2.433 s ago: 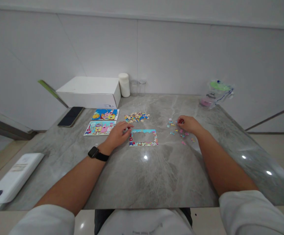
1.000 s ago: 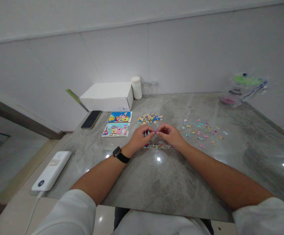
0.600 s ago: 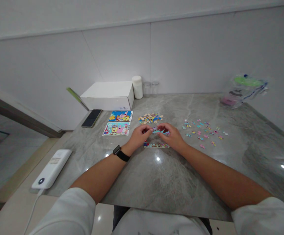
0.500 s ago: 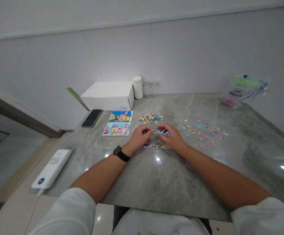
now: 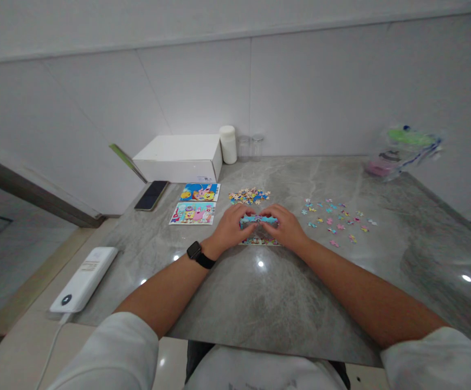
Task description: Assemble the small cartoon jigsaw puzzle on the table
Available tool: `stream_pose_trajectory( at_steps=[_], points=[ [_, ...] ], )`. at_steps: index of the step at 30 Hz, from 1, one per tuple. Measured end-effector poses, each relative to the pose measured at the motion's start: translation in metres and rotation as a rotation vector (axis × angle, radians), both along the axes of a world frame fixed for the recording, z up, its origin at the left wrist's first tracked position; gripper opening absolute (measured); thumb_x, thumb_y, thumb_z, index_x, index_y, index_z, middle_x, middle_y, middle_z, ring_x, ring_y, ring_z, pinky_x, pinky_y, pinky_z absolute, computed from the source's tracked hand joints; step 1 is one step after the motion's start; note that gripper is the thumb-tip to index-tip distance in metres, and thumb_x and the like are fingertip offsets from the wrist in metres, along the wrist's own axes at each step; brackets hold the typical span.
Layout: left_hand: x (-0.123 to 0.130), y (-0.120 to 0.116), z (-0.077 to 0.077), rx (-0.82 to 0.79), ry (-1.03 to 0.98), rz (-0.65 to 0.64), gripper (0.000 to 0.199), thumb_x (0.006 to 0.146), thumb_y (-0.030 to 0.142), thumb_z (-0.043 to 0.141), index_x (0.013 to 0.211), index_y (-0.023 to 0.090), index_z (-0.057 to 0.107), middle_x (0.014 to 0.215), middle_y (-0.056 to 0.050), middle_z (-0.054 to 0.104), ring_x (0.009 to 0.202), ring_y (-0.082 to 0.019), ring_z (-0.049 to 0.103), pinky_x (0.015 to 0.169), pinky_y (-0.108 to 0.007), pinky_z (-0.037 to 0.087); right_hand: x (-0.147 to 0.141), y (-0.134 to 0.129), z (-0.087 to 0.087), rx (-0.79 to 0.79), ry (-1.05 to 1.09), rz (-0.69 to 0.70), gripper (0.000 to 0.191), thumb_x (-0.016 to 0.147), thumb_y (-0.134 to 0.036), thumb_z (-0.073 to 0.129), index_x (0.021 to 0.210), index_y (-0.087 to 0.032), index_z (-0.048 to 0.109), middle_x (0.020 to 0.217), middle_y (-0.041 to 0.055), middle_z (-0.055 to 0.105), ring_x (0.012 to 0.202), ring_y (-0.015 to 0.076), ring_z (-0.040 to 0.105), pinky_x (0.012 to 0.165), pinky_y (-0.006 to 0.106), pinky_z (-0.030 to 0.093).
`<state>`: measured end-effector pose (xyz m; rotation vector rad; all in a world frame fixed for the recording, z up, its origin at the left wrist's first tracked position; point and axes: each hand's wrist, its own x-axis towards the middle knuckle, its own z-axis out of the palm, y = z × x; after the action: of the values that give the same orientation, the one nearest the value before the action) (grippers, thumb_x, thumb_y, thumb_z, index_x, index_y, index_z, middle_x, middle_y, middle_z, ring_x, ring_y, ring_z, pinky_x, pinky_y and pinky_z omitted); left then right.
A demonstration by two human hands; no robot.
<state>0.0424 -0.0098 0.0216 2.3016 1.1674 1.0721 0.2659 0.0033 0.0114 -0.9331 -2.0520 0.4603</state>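
A light-blue strip of joined jigsaw pieces (image 5: 253, 219) spans the gap between my two hands, above the grey table. My left hand (image 5: 232, 226) is closed round its left end, thumb along the near side. Around the right end curl the fingers and thumb of my right hand (image 5: 285, 227). Just nearer to me lies a second strip of joined jigsaw pieces (image 5: 262, 242), multicoloured, partly covered by my hands. A heap of loose jigsaw pieces (image 5: 249, 195) sits beyond my hands. More loose pieces (image 5: 340, 218) are scattered to the right.
Two cartoon picture cards (image 5: 194, 213) lie left of my hands, near a phone (image 5: 151, 195). At the back stand a white box (image 5: 178, 157), a white bottle (image 5: 228, 146) and two glasses (image 5: 257, 149). A power bank (image 5: 84, 279) rests front left; a plastic bag (image 5: 401, 151) stands back right.
My left hand has shifted slightly left, with its fingers spread wider from the thumb. More of the light-blue strip now shows between my hands, lying more level.
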Motion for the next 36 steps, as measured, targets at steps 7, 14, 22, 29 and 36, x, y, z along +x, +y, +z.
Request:
stream_pose_trajectory(
  at_steps=[7, 14, 22, 29, 36],
  points=[
    [-0.002, 0.000, -0.001, 0.065, 0.078, -0.004, 0.018, 0.093, 0.029, 0.072, 0.110, 0.022, 0.071, 0.109, -0.009, 0.071, 0.108, -0.026, 0.065, 0.098, -0.043, 0.051, 0.000, 0.003, -0.004, -0.004, -0.028, 0.021, 0.011, 0.091, -0.028, 0.069, 0.101, -0.026, 0.071, 0.101, 0.0070, 0.074, 0.099, 0.0259, 0.068, 0.093, 0.043, 0.054],
    [-0.004, 0.002, -0.003, 0.089, 0.100, -0.010, 0.020, 0.091, 0.023, 0.071, 0.111, 0.022, 0.071, 0.111, -0.008, 0.071, 0.108, -0.025, 0.065, 0.098, -0.042, 0.050, -0.001, -0.001, -0.002, -0.038, -0.007, 0.033, 0.025, 0.087, -0.030, 0.070, 0.112, -0.025, 0.070, 0.107, 0.0083, 0.075, 0.101, 0.0264, 0.069, 0.094, 0.043, 0.055],
    [-0.005, 0.002, -0.004, 0.096, 0.179, -0.044, 0.020, 0.095, 0.022, 0.067, 0.114, 0.024, 0.072, 0.112, -0.008, 0.074, 0.108, -0.025, 0.066, 0.097, -0.041, 0.048, -0.001, -0.001, -0.004, -0.220, 0.094, 0.003, 0.027, 0.088, -0.028, 0.064, 0.115, -0.025, 0.069, 0.101, 0.0053, 0.077, 0.094, 0.0230, 0.073, 0.087, 0.039, 0.056],
    [-0.004, 0.002, -0.005, 0.068, 0.184, -0.076, 0.023, 0.097, 0.021, 0.064, 0.118, 0.024, 0.074, 0.109, -0.006, 0.079, 0.105, -0.025, 0.070, 0.099, -0.042, 0.048, -0.001, 0.004, -0.010, -0.312, 0.163, 0.049, 0.028, 0.085, -0.028, 0.067, 0.112, -0.024, 0.069, 0.090, 0.0019, 0.077, 0.083, 0.0197, 0.072, 0.080, 0.034, 0.055],
    [-0.004, 0.002, -0.009, 0.033, 0.068, -0.001, 0.019, 0.102, 0.030, 0.062, 0.118, 0.024, 0.072, 0.112, -0.006, 0.079, 0.107, -0.024, 0.070, 0.100, -0.042, 0.051, -0.003, 0.002, -0.009, -0.343, 0.214, 0.098, 0.030, 0.084, -0.028, 0.069, 0.113, -0.025, 0.070, 0.084, -0.0010, 0.073, 0.077, 0.0171, 0.068, 0.076, 0.031, 0.052]
  ],
)
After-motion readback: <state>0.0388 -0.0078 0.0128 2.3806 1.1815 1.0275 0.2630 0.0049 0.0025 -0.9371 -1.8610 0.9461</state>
